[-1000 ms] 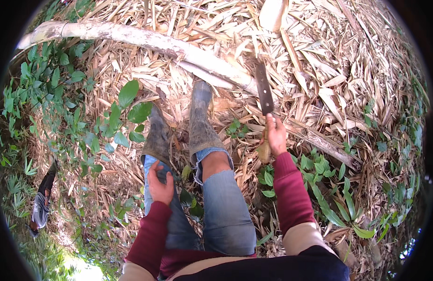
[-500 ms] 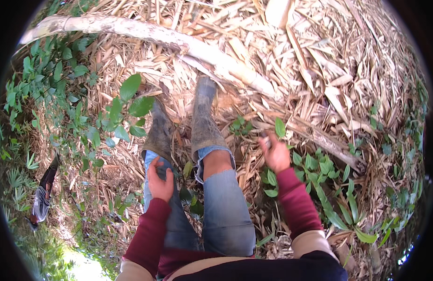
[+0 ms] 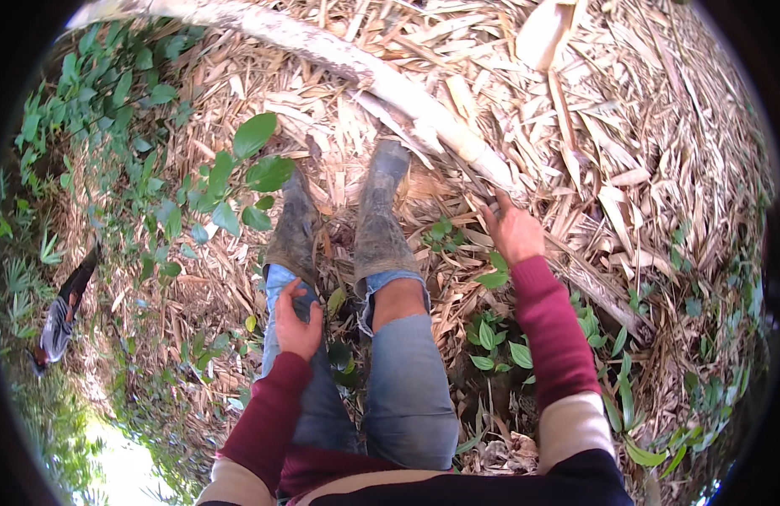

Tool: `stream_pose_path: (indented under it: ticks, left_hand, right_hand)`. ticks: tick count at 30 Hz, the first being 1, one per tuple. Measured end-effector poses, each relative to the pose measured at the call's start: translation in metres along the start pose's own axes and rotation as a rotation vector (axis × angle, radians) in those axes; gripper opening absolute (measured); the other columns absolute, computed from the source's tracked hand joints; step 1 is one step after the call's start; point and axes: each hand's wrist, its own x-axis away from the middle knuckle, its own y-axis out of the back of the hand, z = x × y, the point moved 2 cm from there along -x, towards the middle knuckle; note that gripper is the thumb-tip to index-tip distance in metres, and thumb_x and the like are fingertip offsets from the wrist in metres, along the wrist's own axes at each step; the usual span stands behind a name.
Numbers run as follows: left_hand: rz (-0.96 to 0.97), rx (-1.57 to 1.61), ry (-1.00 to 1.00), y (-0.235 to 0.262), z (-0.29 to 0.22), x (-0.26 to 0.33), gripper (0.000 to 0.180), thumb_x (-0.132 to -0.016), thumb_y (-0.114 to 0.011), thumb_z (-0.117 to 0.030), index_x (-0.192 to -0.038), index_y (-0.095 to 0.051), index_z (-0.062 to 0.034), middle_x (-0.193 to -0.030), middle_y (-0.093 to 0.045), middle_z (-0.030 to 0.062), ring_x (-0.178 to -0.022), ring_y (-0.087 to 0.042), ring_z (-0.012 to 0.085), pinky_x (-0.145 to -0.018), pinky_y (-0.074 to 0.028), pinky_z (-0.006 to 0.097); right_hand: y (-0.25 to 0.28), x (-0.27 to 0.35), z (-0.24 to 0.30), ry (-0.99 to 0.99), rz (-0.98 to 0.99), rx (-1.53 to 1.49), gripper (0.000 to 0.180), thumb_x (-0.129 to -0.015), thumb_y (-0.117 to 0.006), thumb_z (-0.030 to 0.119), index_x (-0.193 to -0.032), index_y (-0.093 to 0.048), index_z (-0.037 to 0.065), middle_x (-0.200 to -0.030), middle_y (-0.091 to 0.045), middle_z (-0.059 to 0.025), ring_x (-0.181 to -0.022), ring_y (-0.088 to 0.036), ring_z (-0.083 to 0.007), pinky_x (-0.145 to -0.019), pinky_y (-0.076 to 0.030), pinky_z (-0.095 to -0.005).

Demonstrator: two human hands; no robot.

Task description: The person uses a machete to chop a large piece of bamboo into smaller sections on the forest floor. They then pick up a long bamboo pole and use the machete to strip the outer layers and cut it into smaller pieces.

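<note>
Right hand [image 3: 515, 232] reached further forward than half a second before, fingers spread and empty, tips at or just short of pale stalk [image 3: 424, 105] lying across dry leaf litter [image 3: 660, 169]; contact unclear. Held a blade a second ago; gone from view since. Left hand [image 3: 295, 320] stayed flat on left jeans leg [image 3: 310, 396], fingers loose, gripping nothing. Muddy boots [image 3: 377, 219] planted just below stalk, unmoved. Green leaves [image 3: 255, 135] at left, unchanged.
</note>
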Motion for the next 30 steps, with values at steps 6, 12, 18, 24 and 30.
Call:
stream_pose_path:
  ticks: [6,12,18,24,30]
  left_hand:
    - [0.0,-0.025,0.002,0.004,-0.002,0.003,0.055,-0.083,-0.07,-0.01,-0.135,-0.052,-0.007,-0.109,-0.064,0.0098,-0.102,-0.061,0.0258,-0.092,-0.047,0.037]
    - [-0.058,0.083,0.041,0.007,-0.008,-0.001,0.055,-0.08,-0.071,-0.012,-0.132,-0.054,-0.0061,-0.105,-0.064,0.0116,-0.104,-0.06,0.0316,-0.093,-0.047,0.042]
    - [-0.1,0.126,0.054,0.014,-0.007,-0.003,0.054,-0.079,-0.071,-0.012,-0.13,-0.053,-0.0062,-0.104,-0.064,0.0116,-0.102,-0.06,0.0322,-0.091,-0.047,0.043]
    - [-0.132,0.205,0.125,0.013,-0.005,-0.001,0.054,-0.081,-0.07,-0.008,-0.132,-0.053,-0.007,-0.105,-0.065,0.0083,-0.102,-0.061,0.0266,-0.091,-0.047,0.038]
    - [-0.265,0.346,0.174,0.014,-0.003,0.001,0.055,-0.08,-0.071,-0.009,-0.132,-0.053,-0.0067,-0.105,-0.065,0.0111,-0.103,-0.061,0.032,-0.093,-0.047,0.042]
  right_hand:
    - [-0.018,-0.036,0.069,-0.029,-0.014,-0.567,0.06,-0.095,-0.057,0.053,-0.13,-0.062,0.005,-0.106,-0.071,-0.0259,-0.099,-0.071,-0.0367,-0.088,-0.056,-0.0441]
    - [0.018,0.033,0.056,0.27,0.028,-0.83,0.059,-0.095,-0.063,0.049,-0.136,-0.06,0.008,-0.105,-0.069,-0.031,-0.098,-0.071,-0.0318,-0.088,-0.054,-0.0423]
    - [0.1,0.011,0.102,0.277,-0.352,-0.591,0.055,-0.098,-0.059,0.047,-0.141,-0.055,0.013,-0.082,-0.072,-0.0214,-0.068,-0.071,-0.0291,-0.064,-0.054,-0.0431]
    - [0.178,-0.043,0.184,0.399,-0.183,-0.617,0.058,-0.101,-0.045,0.053,-0.134,-0.056,0.006,-0.074,-0.07,-0.0203,-0.076,-0.072,-0.0362,-0.077,-0.054,-0.0498]
    - [0.239,-0.088,0.282,0.452,-0.186,-0.387,0.061,-0.103,-0.04,0.052,-0.134,-0.053,0.001,-0.1,-0.07,-0.0276,-0.095,-0.07,-0.0379,-0.09,-0.053,-0.0498]
